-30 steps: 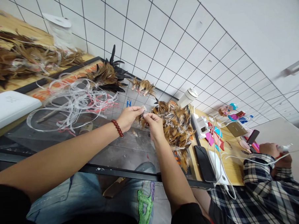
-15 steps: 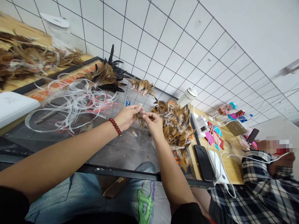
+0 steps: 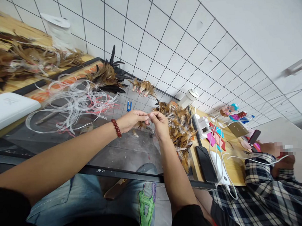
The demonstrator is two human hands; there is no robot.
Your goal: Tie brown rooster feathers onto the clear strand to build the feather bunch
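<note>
My left hand (image 3: 134,120), with a red bead bracelet on its wrist, meets my right hand (image 3: 159,123) over the dark glass tabletop (image 3: 122,151). The fingers of both are pinched together at the tips, and what lies between them is too small to make out. Small brown feathers (image 3: 142,125) show just under the fingertips. Right of my right hand lies a big pile of brown feathers (image 3: 180,125). Beyond the hands sit a blue clip-like tool (image 3: 129,105) and a small row of feather tufts (image 3: 145,88).
Tangled clear and pink ribbon (image 3: 75,103) lies at left, near a white box (image 3: 12,109) and black-brown feathers (image 3: 105,75). At right are a white bottle (image 3: 189,97), a phone (image 3: 206,164), cables and a power strip (image 3: 219,168). A person in a plaid shirt (image 3: 277,200) sits at far right.
Both hands have shifted slightly right, and the blue tool behind them is more exposed. The fingertips have turned, with the feathers now lower beneath them.
</note>
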